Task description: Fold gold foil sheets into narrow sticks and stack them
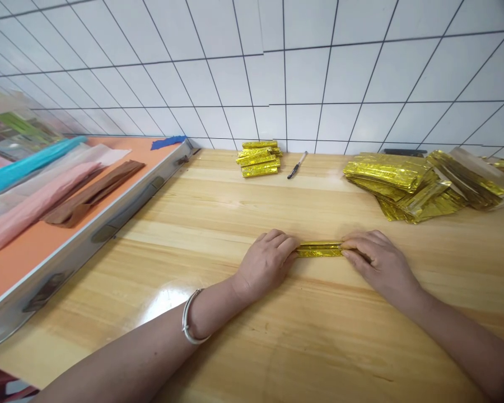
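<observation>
A narrow strip of shiny gold foil point(320, 250) lies crosswise on the wooden table, with a fold or seam running along its length. Its left end is under the closed fingers of my left hand point(272, 257). At the other end, my right hand point(376, 257) pinches the foil between thumb and fingers. Both ends of the strip are hidden by my fingers. Beyond my left hand, a small stack of folded gold foil pieces point(258, 159) rests near the wall. A larger loose pile of gold foil point(407, 179) lies beyond my right hand.
Next to the small stack lies a pen point(297, 165). At the left, an orange-topped case point(109, 224) with metal latches carries pink paper point(46, 196), brown paper point(96, 190) and blue rolls. A dark bar point(405, 151) sits by the tiled wall point(302, 78) behind the large pile.
</observation>
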Tool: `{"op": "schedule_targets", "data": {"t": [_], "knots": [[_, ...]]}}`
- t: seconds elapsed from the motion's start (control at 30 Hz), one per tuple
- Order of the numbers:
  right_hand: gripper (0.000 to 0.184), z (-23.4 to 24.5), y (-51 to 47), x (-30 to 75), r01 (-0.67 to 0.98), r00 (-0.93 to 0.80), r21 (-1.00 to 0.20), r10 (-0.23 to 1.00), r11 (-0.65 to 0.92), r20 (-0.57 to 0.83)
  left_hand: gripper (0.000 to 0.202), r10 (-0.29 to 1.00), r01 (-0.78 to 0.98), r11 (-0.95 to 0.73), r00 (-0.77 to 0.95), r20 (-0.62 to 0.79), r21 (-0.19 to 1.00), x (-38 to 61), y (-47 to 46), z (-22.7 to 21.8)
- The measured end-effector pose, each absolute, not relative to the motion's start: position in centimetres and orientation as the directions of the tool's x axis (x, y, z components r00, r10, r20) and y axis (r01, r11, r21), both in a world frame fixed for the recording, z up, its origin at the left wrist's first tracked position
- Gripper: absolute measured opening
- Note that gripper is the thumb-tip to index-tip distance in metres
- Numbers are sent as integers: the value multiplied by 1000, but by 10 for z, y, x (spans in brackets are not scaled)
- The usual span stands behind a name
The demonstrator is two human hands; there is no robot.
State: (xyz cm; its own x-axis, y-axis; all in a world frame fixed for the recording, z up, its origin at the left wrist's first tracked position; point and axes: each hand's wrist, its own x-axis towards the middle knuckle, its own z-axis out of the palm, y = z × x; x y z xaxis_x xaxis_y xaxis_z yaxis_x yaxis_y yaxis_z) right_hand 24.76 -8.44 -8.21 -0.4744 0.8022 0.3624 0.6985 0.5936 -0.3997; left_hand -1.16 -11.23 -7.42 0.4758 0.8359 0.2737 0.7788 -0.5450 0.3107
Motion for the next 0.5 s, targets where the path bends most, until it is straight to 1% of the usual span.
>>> {"op": "schedule_targets", "data": {"t": [0.07, 0.13, 0.3, 0.4, 0.5], "knots": [[11, -81, -85, 247, 716, -449, -414, 825, 562, 344, 22, 833, 777, -550, 483, 271, 305, -12, -112, -75], [15, -81, -86, 247, 722, -443, -412, 828, 556, 344, 27, 818, 762, -571, 500, 284, 304, -13, -111, -76], [23, -85, -83, 249, 698, -494, -365, 783, 616, 377, 25, 795, 728, -603, 514, 322, 325, -15, -109, -77], [23, -87, -82, 251, 700, -505, -349, 777, 623, 375, 24, 786, 701, -614, 507, 353, 362, -15, -108, -78], [22, -87, -82, 251, 698, -511, -347, 775, 626, 371, 20, 798, 675, -600, 470, 377, 429, -14, -106, -79]]}}
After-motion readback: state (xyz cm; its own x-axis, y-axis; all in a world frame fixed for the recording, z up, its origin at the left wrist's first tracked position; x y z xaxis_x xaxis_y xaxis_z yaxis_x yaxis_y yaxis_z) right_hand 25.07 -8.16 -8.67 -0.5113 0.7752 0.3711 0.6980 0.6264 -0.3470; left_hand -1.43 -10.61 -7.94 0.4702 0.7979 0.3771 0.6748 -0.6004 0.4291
